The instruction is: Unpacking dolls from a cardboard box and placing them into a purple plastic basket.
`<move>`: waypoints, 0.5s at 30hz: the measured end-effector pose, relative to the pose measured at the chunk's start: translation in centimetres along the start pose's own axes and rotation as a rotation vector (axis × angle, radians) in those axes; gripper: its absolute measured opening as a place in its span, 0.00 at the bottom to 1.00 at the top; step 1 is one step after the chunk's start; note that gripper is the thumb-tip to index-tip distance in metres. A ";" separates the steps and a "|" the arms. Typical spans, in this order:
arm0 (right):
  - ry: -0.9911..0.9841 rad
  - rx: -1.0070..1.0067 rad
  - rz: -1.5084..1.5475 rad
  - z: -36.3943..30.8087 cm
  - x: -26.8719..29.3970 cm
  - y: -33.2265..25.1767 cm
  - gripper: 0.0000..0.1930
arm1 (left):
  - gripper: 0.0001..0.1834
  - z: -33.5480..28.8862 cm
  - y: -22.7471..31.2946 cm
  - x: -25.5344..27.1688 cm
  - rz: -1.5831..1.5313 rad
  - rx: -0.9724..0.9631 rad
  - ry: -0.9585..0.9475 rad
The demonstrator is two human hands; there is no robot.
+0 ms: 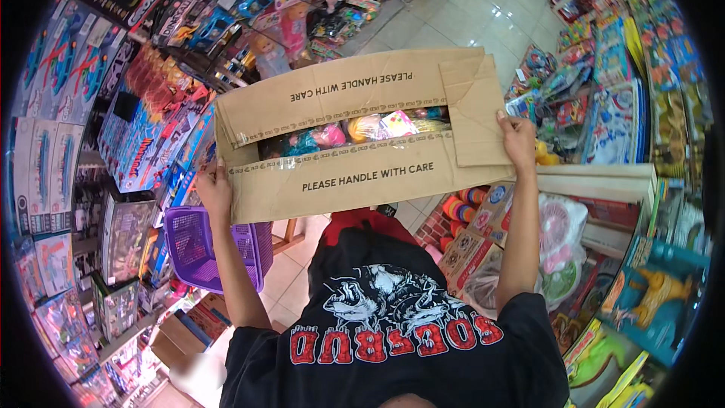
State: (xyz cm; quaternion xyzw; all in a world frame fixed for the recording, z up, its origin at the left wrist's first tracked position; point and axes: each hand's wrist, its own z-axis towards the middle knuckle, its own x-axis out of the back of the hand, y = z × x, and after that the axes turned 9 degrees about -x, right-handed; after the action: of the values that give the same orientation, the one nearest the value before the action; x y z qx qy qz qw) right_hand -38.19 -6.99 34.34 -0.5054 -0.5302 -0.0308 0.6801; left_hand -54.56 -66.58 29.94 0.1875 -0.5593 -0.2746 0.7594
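Observation:
A long brown cardboard box (370,170) is held out in front of my body, its top flaps partly apart. Through the gap between the flaps show colourful wrapped items (362,130) in pink, teal and yellow, under clear plastic; their kind I cannot make out. My left hand (214,187) grips the box at its left end, fingers closed on the edge. At the right end, my right hand (517,138) pinches the cardboard by the short end flap (474,117), thumb on top. Both arms are stretched forward.
Below the box's left end stands a purple plastic basket (219,249). Shelves of boxed toys (136,140) line the left, and hanging packaged toys (604,91) the right. Packed dolls (291,30) lie beyond the box. Cartons (464,257) and a wooden shelf edge (596,171) are near my right arm.

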 end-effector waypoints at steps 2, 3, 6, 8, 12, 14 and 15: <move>0.009 0.069 0.034 2.1 -0.5 -3.4 0.26 | 0.16 0.2 -0.6 0.5 -0.005 -0.020 0.069; -0.003 0.131 0.000 4.2 -1.0 -3.3 0.26 | 0.16 0.6 -0.7 0.9 -0.003 0.041 0.040; -0.049 0.160 -0.028 8.4 -3.0 -5.9 0.25 | 0.16 1.7 0.2 1.1 0.007 0.158 0.053; -0.102 0.125 -0.021 9.9 -3.9 -9.7 0.25 | 0.16 1.2 0.3 1.6 0.032 0.216 0.084; -0.163 0.281 -0.090 18.7 -7.8 -12.1 0.26 | 0.17 1.7 1.3 -0.8 0.085 0.176 0.221; -0.181 0.456 -0.184 20.6 -9.7 -13.4 0.23 | 0.17 0.8 3.4 -2.1 0.099 0.239 0.250; -0.200 0.472 -0.189 21.7 -11.5 -13.0 0.23 | 0.17 0.8 4.3 -2.7 0.097 0.242 0.272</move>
State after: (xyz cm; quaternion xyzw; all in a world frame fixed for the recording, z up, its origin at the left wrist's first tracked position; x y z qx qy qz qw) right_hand -65.66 -3.38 32.62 -0.2817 -0.6323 0.0803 0.7172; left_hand -55.09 -61.50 30.68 0.2854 -0.4886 -0.1404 0.8124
